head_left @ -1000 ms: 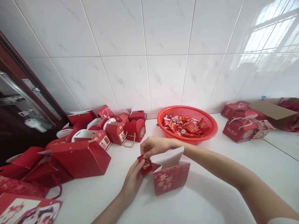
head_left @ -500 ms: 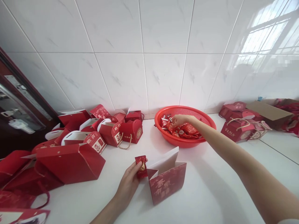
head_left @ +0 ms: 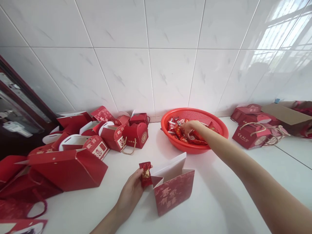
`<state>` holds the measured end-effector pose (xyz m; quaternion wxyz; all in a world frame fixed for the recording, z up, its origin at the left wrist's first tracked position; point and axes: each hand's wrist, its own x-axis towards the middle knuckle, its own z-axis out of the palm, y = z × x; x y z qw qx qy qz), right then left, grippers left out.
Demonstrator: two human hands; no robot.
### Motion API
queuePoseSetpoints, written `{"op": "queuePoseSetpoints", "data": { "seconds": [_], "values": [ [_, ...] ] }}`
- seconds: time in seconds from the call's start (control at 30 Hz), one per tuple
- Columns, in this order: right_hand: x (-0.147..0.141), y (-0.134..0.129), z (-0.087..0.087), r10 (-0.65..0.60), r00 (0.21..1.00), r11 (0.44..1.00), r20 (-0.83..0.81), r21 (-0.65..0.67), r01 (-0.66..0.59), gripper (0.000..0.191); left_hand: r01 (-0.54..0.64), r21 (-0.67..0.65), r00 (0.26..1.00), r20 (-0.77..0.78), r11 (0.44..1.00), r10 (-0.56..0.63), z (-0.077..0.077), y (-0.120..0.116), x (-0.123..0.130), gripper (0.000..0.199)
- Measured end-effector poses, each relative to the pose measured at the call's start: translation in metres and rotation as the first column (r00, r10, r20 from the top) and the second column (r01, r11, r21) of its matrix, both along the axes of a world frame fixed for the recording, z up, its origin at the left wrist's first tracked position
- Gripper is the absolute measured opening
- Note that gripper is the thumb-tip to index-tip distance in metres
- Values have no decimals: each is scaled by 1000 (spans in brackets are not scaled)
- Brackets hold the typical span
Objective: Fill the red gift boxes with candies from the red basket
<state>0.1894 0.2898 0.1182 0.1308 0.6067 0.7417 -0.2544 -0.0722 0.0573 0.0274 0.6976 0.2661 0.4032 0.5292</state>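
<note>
Pinched in my left hand [head_left: 131,191] is a small red packet [head_left: 145,175] with a gold mark, held at the left edge of an open red box [head_left: 174,193]. The box stands upright on the white surface, its pale inside showing at the top. My right hand [head_left: 191,128] reaches down into a red plastic basket [head_left: 195,149] among red-wrapped packets [head_left: 179,131]. Its fingers are bent and closed on something partly hidden by the hand and the wrappers.
Several red boxes [head_left: 68,169] crowd the left side. More red boxes with rope handles [head_left: 253,136] sit at the right, beside a cardboard box [head_left: 287,113]. A tiled wall [head_left: 173,81] rises behind, and a dark cabinet with keys [head_left: 17,128] stands far left.
My right hand has moved slightly right and deeper among the packets in the basket. My left hand still holds the red packet, now tilted a little differently. The view has shifted slightly.
</note>
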Motion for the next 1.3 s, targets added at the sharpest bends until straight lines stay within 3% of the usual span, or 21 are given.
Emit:
{"op": "queuePoseSetpoints", "data": {
  "seconds": [0.23,0.4,0.57,0.63,0.7,0.77,0.8,0.93,1.07,1.17,1.23,1.3],
  "values": [
    [18,-12,18,12,972,996,-233,86,9,32,55,26,997,45,998,-56,-5,3,-2,38],
    [28,-13,23,41,844,980,-535,185,70,21,49,70,996,76,996,-54,-5,4,1,32],
    [18,-12,23,77,716,935,-694,300,190,19,65,80,994,84,995,-72,-4,5,1,31],
    [10,-20,28,107,639,926,-762,311,215,22,69,83,994,84,994,-76,-5,6,1,29],
    [-4,-33,34,157,503,942,-850,281,182,27,56,78,995,83,995,-63,-6,6,1,27],
    [-25,-52,34,209,360,970,-909,238,38,31,41,70,996,75,997,-46,-7,6,1,26],
    [-37,-62,31,232,336,973,-913,223,-67,30,34,69,997,72,997,-39,-7,6,2,25],
    [-89,-103,7,406,406,885,-819,242,-397,13,31,97,996,77,995,-39,-7,7,3,30],
    [-118,-121,-11,641,439,740,-629,358,-569,7,19,115,999,27,993,-22,-8,6,3,30],
    [-112,-110,0,700,435,708,-567,467,-530,5,29,96,999,-17,995,-27,-9,5,2,31],
    [-95,-91,16,674,441,739,-593,549,-391,8,48,78,998,-45,996,-44,-10,5,1,33],
    [-72,-67,33,588,507,790,-630,582,-192,11,62,69,996,-65,996,-57,-10,5,1,36]
  ]
}}
